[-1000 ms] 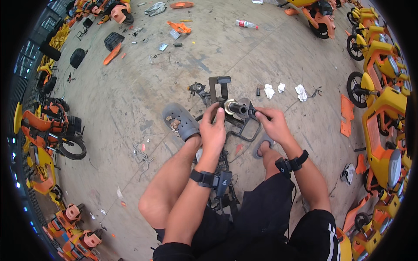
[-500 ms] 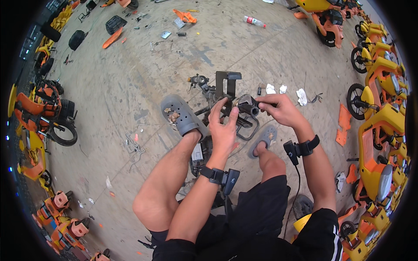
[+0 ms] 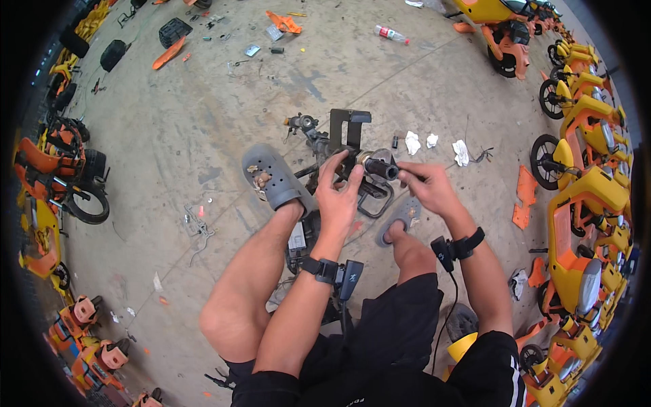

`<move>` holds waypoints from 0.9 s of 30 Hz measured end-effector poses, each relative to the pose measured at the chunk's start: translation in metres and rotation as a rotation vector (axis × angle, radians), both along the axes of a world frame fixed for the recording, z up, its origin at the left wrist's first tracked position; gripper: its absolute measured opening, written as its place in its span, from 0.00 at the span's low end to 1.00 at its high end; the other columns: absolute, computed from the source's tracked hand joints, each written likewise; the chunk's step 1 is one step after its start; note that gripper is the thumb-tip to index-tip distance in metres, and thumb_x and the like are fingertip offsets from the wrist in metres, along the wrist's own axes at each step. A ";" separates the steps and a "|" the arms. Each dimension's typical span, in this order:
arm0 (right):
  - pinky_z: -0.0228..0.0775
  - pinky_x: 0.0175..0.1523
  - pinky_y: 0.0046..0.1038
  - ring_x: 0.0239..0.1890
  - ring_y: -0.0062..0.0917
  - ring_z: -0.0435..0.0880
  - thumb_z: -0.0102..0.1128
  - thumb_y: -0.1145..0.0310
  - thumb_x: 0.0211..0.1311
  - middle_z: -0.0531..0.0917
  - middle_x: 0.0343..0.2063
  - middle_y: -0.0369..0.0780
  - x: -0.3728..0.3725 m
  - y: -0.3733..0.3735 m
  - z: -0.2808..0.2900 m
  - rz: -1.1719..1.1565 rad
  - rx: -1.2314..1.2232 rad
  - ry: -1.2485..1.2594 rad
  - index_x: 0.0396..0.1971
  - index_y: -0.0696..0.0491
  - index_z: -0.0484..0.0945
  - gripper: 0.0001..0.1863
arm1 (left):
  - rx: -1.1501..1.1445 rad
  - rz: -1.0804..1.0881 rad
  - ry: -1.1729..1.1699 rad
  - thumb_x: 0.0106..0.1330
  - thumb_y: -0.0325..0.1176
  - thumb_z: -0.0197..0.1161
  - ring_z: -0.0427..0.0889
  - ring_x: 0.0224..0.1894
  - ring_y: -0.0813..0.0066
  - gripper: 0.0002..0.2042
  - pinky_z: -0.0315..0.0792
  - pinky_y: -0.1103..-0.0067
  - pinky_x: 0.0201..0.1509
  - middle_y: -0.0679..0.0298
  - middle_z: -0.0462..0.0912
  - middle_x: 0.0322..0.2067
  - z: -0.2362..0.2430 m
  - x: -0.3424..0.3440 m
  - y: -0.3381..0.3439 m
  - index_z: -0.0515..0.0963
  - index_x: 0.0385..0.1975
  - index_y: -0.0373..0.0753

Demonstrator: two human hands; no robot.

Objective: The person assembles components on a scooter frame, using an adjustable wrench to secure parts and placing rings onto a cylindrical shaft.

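Note:
A dark metal scooter frame (image 3: 317, 144) lies on the floor between my feet, with a bracket (image 3: 337, 129) standing up from it. At its near right end a short black tube (image 3: 384, 167) sticks out past a brassy ring, its round open end toward the right. My left hand (image 3: 337, 197) is curled at the base of this tube, thumb on the near side and fingers partly hidden by the frame. Beside the tube's open end, my right hand (image 3: 432, 188) has thumb and fingers pinched together. Whatever small dark thing they may hold is hard to make out.
My grey clogs (image 3: 277, 178) flank the frame. Crumpled white papers (image 3: 413, 143) and a small black cylinder (image 3: 395, 142) lie beyond my right hand. A plastic bottle (image 3: 392, 34) and orange panels (image 3: 523, 197) are farther off. Yellow scooters (image 3: 582, 203) line the right side.
The black tube's open end now shows more plainly beside my right hand, which has shifted slightly down from it. My left hand keeps its place at the tube's base. The whole view has shifted slightly.

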State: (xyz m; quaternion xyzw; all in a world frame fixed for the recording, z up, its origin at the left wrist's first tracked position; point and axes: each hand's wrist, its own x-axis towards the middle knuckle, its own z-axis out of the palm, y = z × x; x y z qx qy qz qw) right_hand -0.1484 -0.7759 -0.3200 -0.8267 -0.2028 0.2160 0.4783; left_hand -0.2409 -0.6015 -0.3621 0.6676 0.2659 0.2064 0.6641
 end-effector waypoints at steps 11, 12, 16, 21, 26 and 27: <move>0.71 0.36 0.22 0.28 0.19 0.80 0.62 0.71 0.59 0.85 0.27 0.42 0.015 -0.017 0.003 -0.054 -0.025 -0.067 0.40 0.60 0.82 0.11 | 0.062 -0.054 0.093 0.63 0.45 0.63 0.76 0.49 0.66 0.20 0.69 0.75 0.47 0.59 0.80 0.48 0.009 -0.007 0.002 0.77 0.51 0.42; 0.70 0.34 0.23 0.27 0.19 0.79 0.62 0.71 0.59 0.85 0.27 0.41 0.017 -0.017 0.001 0.006 -0.034 -0.095 0.40 0.60 0.82 0.12 | 0.092 -0.047 0.082 0.63 0.44 0.63 0.76 0.49 0.66 0.20 0.69 0.75 0.47 0.58 0.79 0.49 0.008 -0.007 0.000 0.77 0.51 0.42; 0.70 0.34 0.23 0.26 0.19 0.78 0.62 0.71 0.59 0.85 0.27 0.41 0.017 -0.016 -0.003 -0.037 0.024 -0.032 0.41 0.60 0.82 0.12 | 0.113 -0.051 0.091 0.63 0.42 0.63 0.77 0.46 0.67 0.19 0.70 0.76 0.44 0.57 0.79 0.48 0.009 -0.010 0.001 0.76 0.52 0.41; 0.71 0.36 0.27 0.27 0.29 0.82 0.62 0.68 0.58 0.85 0.29 0.45 0.024 -0.009 0.015 0.055 -0.052 -0.150 0.41 0.57 0.82 0.12 | 0.050 -0.062 0.057 0.65 0.40 0.62 0.78 0.45 0.70 0.19 0.70 0.79 0.41 0.55 0.78 0.48 0.011 -0.010 0.005 0.75 0.52 0.38; 0.70 0.34 0.25 0.26 0.24 0.78 0.61 0.67 0.59 0.84 0.26 0.41 0.039 -0.013 0.021 0.212 -0.107 -0.299 0.40 0.60 0.81 0.14 | 0.233 -0.093 0.066 0.65 0.38 0.62 0.77 0.49 0.67 0.18 0.70 0.77 0.48 0.55 0.78 0.49 0.018 -0.008 0.007 0.75 0.52 0.35; 0.70 0.34 0.25 0.26 0.24 0.78 0.61 0.67 0.59 0.84 0.26 0.41 0.034 -0.016 0.018 0.177 -0.102 -0.291 0.40 0.60 0.81 0.14 | 0.228 -0.110 0.068 0.64 0.36 0.63 0.77 0.50 0.65 0.18 0.69 0.76 0.52 0.56 0.78 0.50 0.022 -0.007 0.005 0.75 0.52 0.36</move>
